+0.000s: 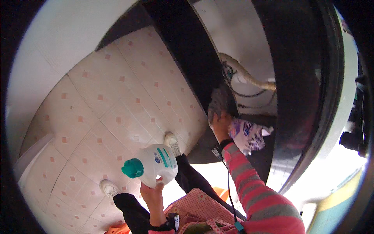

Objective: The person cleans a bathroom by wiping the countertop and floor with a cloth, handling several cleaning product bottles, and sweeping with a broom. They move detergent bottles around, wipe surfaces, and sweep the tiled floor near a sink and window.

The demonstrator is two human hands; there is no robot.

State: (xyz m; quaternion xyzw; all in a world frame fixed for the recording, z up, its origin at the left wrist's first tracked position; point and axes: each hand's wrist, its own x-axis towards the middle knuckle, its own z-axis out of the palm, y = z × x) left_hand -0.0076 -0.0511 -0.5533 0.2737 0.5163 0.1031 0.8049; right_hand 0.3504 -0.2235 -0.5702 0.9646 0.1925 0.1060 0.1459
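My left hand (153, 194) grips the handle of a translucent white plastic jug (162, 163), whose green cap (133, 168) points left above the tiled floor. My right hand (221, 124) reaches to the black furniture edge and holds a grey cloth (219, 102) against it; part of the fingers is hidden by the cloth. Just beside the right wrist lies a crumpled purple and white plastic package (249, 134) on a dark surface.
A black cabinet frame (187, 46) runs down from the top, with a beige hose (242, 70) and dark cables in its opening. The glossy black rim (304, 87) curves at right. Patterned floor tiles (117, 102) and my white shoes (173, 143) show below. An orange object (118, 228) is at the bottom edge.
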